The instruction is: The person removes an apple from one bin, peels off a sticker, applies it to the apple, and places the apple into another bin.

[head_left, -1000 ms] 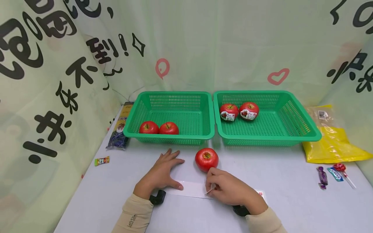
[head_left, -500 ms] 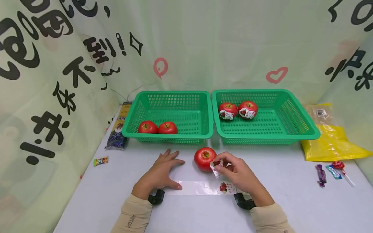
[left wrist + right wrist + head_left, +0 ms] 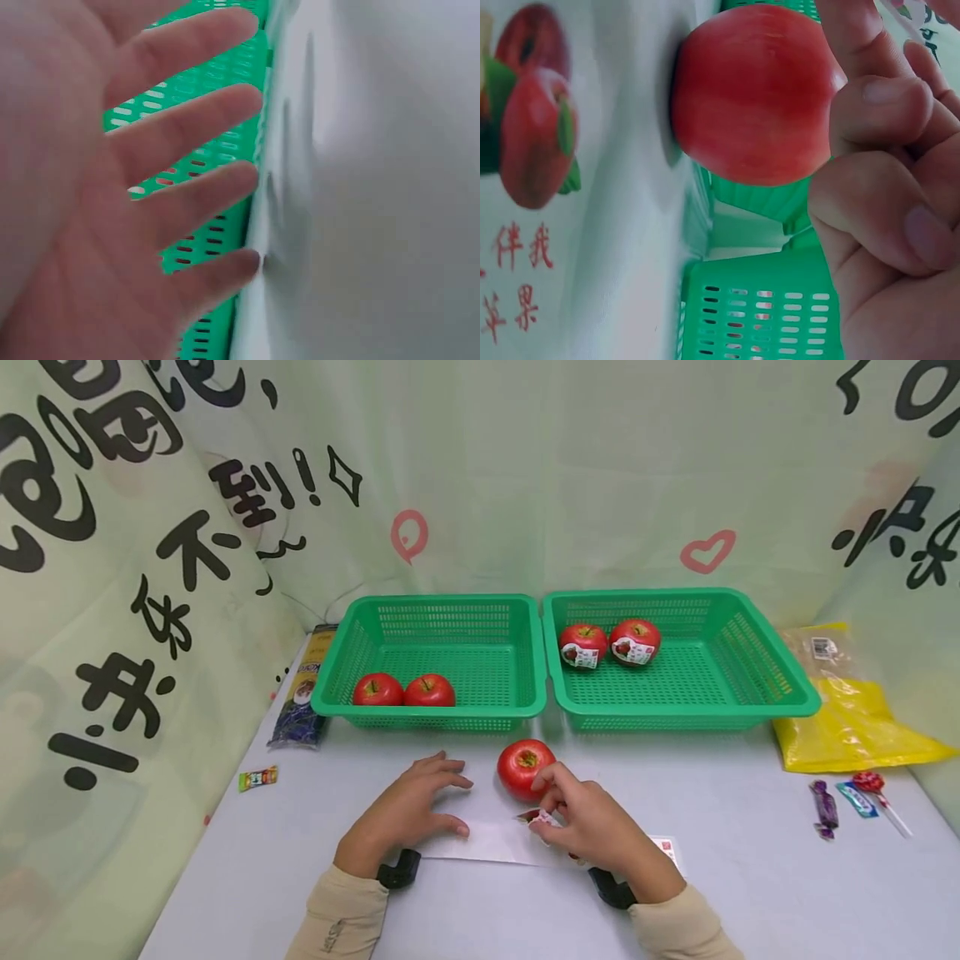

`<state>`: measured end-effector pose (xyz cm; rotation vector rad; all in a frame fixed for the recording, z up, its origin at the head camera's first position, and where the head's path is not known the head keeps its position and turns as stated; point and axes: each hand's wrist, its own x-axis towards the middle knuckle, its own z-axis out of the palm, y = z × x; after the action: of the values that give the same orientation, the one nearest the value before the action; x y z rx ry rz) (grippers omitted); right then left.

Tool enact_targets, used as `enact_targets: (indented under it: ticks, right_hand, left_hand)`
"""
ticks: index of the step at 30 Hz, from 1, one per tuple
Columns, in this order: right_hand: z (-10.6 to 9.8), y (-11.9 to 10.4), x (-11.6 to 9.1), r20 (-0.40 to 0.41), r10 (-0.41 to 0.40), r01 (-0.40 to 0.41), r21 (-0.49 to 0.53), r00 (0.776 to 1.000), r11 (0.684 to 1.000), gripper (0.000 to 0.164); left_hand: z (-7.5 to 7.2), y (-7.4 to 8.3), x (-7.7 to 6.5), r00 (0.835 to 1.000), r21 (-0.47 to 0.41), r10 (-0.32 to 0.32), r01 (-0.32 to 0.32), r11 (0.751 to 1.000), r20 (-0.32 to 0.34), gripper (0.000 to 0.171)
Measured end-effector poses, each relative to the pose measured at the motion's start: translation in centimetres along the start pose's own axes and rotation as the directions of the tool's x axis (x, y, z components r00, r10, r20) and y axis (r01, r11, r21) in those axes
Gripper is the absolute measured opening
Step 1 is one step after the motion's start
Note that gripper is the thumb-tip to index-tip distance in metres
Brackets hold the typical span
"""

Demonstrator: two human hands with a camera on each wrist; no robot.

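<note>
Left hand (image 3: 408,811) lay flat on the white strip (image 3: 480,842), fingers straight and spread. Right hand (image 3: 592,823) pinched a small sticker (image 3: 534,817) between thumb and curled fingers — just in front of the lone red apple (image 3: 526,767), on the table (image 3: 750,868) near the two green baskets (image 3: 431,714) — index fingertip close against the fruit.

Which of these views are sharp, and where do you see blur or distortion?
Head view: evenly lit and sharp, with soft shadows under the green baskets; wide-angle lens bends the backdrop at the edges. Left wrist view: blurred throughout, the left hand too close to focus. Right wrist view: the apple is fairly clear, the right hand's fingers and the sticker print are soft.
</note>
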<state>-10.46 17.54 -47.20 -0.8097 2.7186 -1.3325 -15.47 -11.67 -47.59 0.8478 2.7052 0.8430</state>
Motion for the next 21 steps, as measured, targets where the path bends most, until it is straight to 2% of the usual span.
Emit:
enact_targets:
  ticks: [2, 5, 7, 9, 11, 13, 16, 21]
  right_hand:
    - [0.2, -0.2, 0.1, -0.010, -0.011, 0.010, -0.064, 1.000, 0.998, 0.040]
    - [0.5, -0.5, 0.0, -0.014, -0.026, 0.024, -0.128, 1.000, 0.991, 0.040]
    - [0.6, -0.7, 0.0, 0.002, -0.028, 0.028, -0.128, 1.000, 0.991, 0.040]
    - [0.6, -0.8, -0.1, 0.019, -0.038, 0.040, -0.116, 0.999, 0.992, 0.041]
    - [0.6, -0.8, -0.1, 0.029, -0.054, 0.057, -0.102, 0.998, 0.993, 0.043]
    - [0.5, -0.8, -0.1, 0.024, -0.079, 0.080, -0.082, 0.997, 0.993, 0.043]
    - [0.4, -0.5, 0.1, -0.040, -0.100, 0.098, -0.047, 0.994, 0.994, 0.042]
    - [0.0, 0.3, 0.2, -0.222, -0.056, 0.049, -0.039, 0.973, 0.998, 0.027]
  left_hand:
    - [-0.3, 0.3, -0.2, 0.997, -0.022, 0.050, -0.051, 0.998, -0.064, 0.045]
    - [-0.6, 1.5, -0.4, 0.980, -0.082, 0.148, -0.160, 0.984, -0.134, 0.042]
    - [-0.6, 2.7, -0.2, 0.969, -0.142, 0.214, -0.230, 0.963, -0.119, 0.046]
    - [-0.4, 4.0, 0.1, 0.961, -0.179, 0.267, -0.275, 0.945, -0.069, 0.045]
    - [0.0, 4.9, 0.6, 0.949, -0.177, 0.315, -0.313, 0.933, -0.018, 0.034]
    - [0.2, 5.5, 1.1, 0.941, -0.152, 0.338, -0.335, 0.930, -0.005, 0.020]
    - [0.3, 5.7, 1.7, 0.951, -0.159, 0.306, -0.308, 0.938, -0.035, 0.009]
    - [0.3, 5.4, 2.1, 0.983, -0.279, 0.149, -0.174, 0.944, -0.111, 0.013]
